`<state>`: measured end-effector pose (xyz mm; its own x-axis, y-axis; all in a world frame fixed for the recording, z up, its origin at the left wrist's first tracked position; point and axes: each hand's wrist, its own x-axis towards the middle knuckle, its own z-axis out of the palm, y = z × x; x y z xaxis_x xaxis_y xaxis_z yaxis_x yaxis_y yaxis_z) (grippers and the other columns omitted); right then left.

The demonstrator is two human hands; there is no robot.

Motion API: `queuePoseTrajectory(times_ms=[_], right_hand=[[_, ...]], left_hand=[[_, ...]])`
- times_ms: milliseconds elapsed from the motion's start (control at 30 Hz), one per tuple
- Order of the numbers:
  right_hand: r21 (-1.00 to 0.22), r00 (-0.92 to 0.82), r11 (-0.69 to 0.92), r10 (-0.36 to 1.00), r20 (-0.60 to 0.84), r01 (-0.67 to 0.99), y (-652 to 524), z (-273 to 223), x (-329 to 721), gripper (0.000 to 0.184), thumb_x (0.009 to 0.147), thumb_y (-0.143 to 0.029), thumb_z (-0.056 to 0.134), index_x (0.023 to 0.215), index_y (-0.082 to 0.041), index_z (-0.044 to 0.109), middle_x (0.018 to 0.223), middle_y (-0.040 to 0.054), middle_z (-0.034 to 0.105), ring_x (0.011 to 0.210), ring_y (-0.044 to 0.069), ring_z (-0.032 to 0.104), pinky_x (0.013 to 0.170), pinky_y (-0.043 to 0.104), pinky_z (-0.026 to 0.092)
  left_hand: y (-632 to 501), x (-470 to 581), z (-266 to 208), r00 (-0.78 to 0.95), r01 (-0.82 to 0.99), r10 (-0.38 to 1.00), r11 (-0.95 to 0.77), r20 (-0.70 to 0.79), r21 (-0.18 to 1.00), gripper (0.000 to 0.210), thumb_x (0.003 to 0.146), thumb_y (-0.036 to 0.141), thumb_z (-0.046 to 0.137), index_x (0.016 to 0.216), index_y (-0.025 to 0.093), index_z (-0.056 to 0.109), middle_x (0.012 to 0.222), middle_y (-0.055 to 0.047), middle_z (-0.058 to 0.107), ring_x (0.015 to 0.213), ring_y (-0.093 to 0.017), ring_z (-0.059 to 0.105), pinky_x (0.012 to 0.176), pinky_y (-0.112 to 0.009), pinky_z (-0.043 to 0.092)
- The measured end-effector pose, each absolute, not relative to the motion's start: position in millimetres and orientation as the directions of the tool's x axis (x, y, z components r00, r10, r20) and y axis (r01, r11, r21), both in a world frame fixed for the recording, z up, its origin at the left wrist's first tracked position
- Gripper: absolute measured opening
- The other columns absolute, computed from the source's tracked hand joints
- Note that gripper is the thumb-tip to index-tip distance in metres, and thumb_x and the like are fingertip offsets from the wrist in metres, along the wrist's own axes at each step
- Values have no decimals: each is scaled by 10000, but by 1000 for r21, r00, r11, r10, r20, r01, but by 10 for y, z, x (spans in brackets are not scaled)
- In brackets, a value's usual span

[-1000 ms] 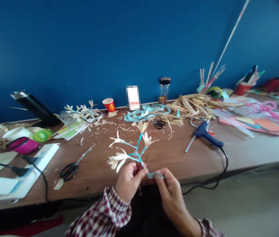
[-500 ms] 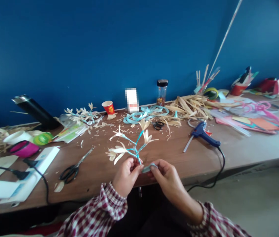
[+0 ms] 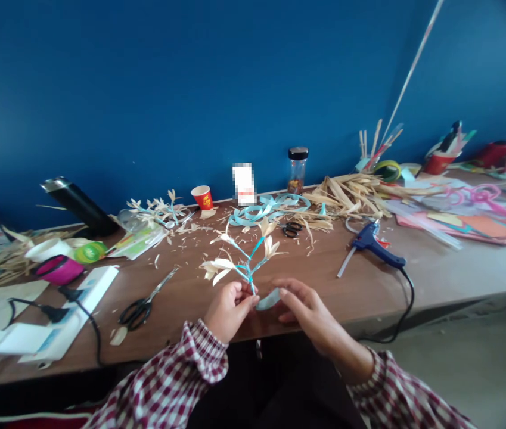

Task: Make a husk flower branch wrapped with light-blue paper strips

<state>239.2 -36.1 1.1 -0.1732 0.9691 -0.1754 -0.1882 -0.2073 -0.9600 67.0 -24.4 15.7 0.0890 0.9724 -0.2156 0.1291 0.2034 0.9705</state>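
Observation:
My left hand (image 3: 229,307) pinches the lower stem of a branch of pale husk flowers (image 3: 250,269), its stems wrapped in light blue. The branch stands upright, with several blossoms spreading above my fingers. To the right, my right hand (image 3: 309,307) is closed with thumb and forefinger on a strip of pale blue tape (image 3: 269,299). That strip stretches from the stem's base toward my right fingertips. Behind the branch lies a loose coil of light blue ribbon (image 3: 253,214), with small black scissors (image 3: 290,229) beside it.
A blue glue gun (image 3: 375,244) with a black cord lies to the right. Larger scissors (image 3: 139,310) and a white power strip (image 3: 74,316) are on the left. Along the wall stand a red paper cup (image 3: 202,198), a lidded jar (image 3: 297,170) and a heap of dry husks (image 3: 351,193).
The view has turned slightly left, so the table things sit farther right. More of the blue strip shows between my hands, and its flat face is turned toward me.

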Motion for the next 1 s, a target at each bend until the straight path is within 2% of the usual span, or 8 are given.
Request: queuePoseTrajectory(times_ms=[100, 200, 300, 533, 633, 733, 833, 1000], right_hand=[[-981, -191, -143, 975, -117, -128, -255, 116, 2423, 383, 825, -462, 527, 1049, -163, 613, 968, 76, 678, 775, 169, 641, 619, 264, 522], [-1000, -317, 9, 949, 5, 10, -162, 115, 2378, 345, 800, -430, 582, 963, -140, 672, 876, 68, 696, 796, 183, 638, 704, 286, 503], [-999, -411, 38, 911, 37, -5, -92, 30, 2292, 309, 797, -409, 590, 877, -129, 694, 799, 55, 694, 735, 161, 629, 683, 269, 484], [-950, -373, -229, 917, -138, -211, -63, -58, 2199, 361, 656, -440, 717, 803, -120, 636, 673, -1, 625, 563, 84, 546, 535, 198, 428], [-938, -373, -261, 913, -163, -229, -83, -12, 2220, 357, 650, -444, 721, 777, -126, 621, 658, -12, 606, 565, 77, 530, 528, 186, 413], [-963, -400, -216, 906, -137, -161, -98, 43, 2264, 376, 671, -465, 699, 824, -128, 632, 701, 0, 618, 608, 87, 548, 556, 195, 433], [-973, -434, -229, 878, -202, -11, -104, 74, 2311, 411, 699, -478, 665, 943, -148, 630, 760, 16, 635, 608, 95, 561, 522, 201, 458], [-941, -461, -314, 822, -336, 125, -88, 23, 2348, 279, 728, -366, 654, 893, -149, 596, 558, -40, 575, 499, 66, 540, 469, 162, 447]], left_hand=[[-229, 661, 171, 106, 124, 969, 209, -222, 970, 207, 646, 276, 713, 761, 147, 598, 620, -3, 630, 568, -132, 581, 567, -251, 456], [-238, 682, 174, 140, 130, 958, 232, -249, 964, 247, 629, 293, 737, 757, 142, 590, 619, -9, 635, 567, -136, 586, 567, -255, 459], [-254, 714, 171, 165, 160, 954, 225, -251, 961, 263, 623, 319, 745, 728, 135, 589, 602, -10, 633, 552, -129, 577, 556, -250, 455], [-244, 742, 189, 165, 108, 919, 343, -357, 933, 287, 579, 281, 768, 742, 110, 605, 663, -31, 670, 559, -101, 577, 567, -229, 471], [-249, 743, 160, 134, 64, 910, 388, -393, 920, 335, 581, 263, 767, 811, 123, 568, 622, -9, 659, 529, -92, 574, 565, -225, 476], [-256, 730, 113, 88, 35, 936, 339, -341, 940, 437, 598, 267, 762, 916, 154, 484, 576, 28, 638, 533, -106, 584, 569, -233, 479], [-241, 698, 85, 77, 73, 963, 252, -258, 965, 423, 636, 253, 739, 944, 152, 467, 555, 50, 611, 528, -92, 563, 548, -203, 442], [-212, 655, 54, 84, 104, 971, 216, -225, 971, 345, 668, 288, 712, 923, 118, 552, 611, 13, 625, 569, -100, 576, 569, -210, 438]])
